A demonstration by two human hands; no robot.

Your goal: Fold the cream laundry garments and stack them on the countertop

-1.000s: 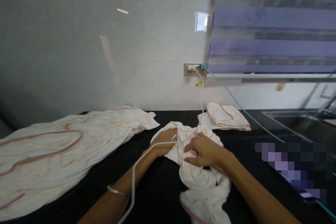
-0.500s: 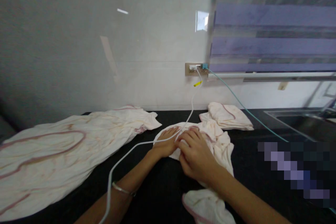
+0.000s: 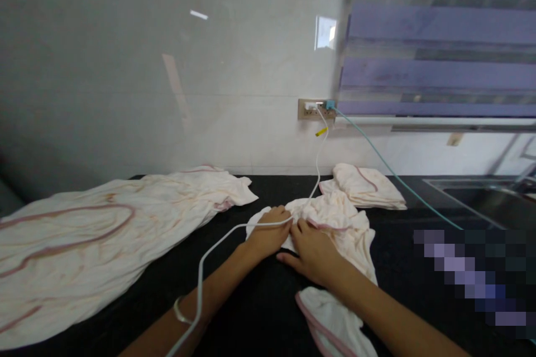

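On black counter (image 3: 251,307), both hands lower on cloth (image 3: 335,223), cord (image 3: 201,273) shifted

The small towel (image 3: 335,223) under both hands looks like soft, crumpled cotton cloth, cream with a pink stitched hem, totally matt. Same fabric on the folded one (image 3: 368,187) behind it and the big wrinkled sheet (image 3: 96,234) off to the side. Counter (image 3: 251,312) is a dark stone-looking slab, smooth with a dull sheen. Wall (image 3: 167,67) is glossy tile, you can see light reflections in it. White cable (image 3: 201,273) is smooth rubbery plastic. Sink (image 3: 481,195) looks like brushed steel, and there's a thin shiny metal bangle (image 3: 181,312) on the left wrist.
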